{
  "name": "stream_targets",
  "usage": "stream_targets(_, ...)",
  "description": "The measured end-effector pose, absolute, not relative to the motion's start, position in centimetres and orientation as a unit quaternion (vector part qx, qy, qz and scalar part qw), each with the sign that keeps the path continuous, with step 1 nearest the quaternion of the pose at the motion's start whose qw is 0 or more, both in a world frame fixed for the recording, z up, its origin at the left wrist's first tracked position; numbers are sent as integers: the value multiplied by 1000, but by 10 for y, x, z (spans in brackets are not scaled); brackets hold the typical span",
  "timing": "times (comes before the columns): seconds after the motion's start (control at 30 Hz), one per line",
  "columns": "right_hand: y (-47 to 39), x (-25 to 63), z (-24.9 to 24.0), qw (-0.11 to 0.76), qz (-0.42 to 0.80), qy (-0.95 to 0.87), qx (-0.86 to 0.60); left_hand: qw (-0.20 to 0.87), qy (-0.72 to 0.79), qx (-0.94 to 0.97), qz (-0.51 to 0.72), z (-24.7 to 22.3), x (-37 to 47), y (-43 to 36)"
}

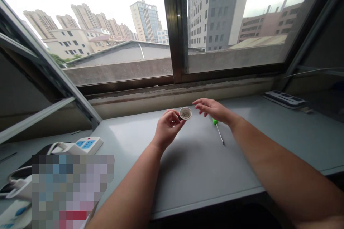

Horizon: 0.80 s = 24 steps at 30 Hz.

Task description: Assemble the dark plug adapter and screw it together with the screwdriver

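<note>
Between its thumb and fingers my left hand [168, 127] grips a small round cup-shaped piece [185, 113] with a pale rim. The piece is raised over the grey table, its open side facing me, and small details inside are too tiny to tell. Just right of it, my right hand [211, 108] is apart from the piece, fingers spread, with nothing visible in it. A screwdriver [220, 134] with a green handle lies on the table under my right hand, its metal tip pointing toward me; part of the handle is hidden by the hand.
The grey table [204, 175] reaches back to a window sill [129, 102]. At the left are a white power strip [92, 145], cables and a blurred, pixelated item [72, 189]. Another power strip [285, 99] lies at the back right. A metal frame [61, 75] slants along the left.
</note>
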State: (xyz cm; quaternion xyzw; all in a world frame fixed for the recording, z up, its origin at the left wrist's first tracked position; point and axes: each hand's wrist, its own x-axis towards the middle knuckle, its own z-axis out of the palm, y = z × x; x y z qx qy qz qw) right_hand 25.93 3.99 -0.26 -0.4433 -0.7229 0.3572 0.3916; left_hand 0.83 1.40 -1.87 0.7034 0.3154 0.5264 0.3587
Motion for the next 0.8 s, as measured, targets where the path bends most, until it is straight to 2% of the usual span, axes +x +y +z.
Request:
stream_targets(0.03, 33, 253, 2, 375, 425, -735, -372, 334, 304, 727, 517, -18, 9, 13)
stream_targets(0.1, 22, 241, 7, 357, 482, -741, -301, 302, 294, 755, 503, -16, 8, 11)
stream_targets(0.3, 10, 228, 5, 379, 494, -728, -286, 301, 288, 760, 498, -16, 7, 9)
stream_targets(0.47, 25, 237, 0, 391, 437, -721, -371, 351, 344, 746, 449, -17, 9, 6)
stream_targets(0.63, 54, 266, -14, 468, 485, -527, -518, 305, 411, 743, 431, -16, 6, 6)
stream_targets(0.8, 65, 279, -27, 460, 470, -521, -543, 295, 425, 748, 416, -18, 5, 9)
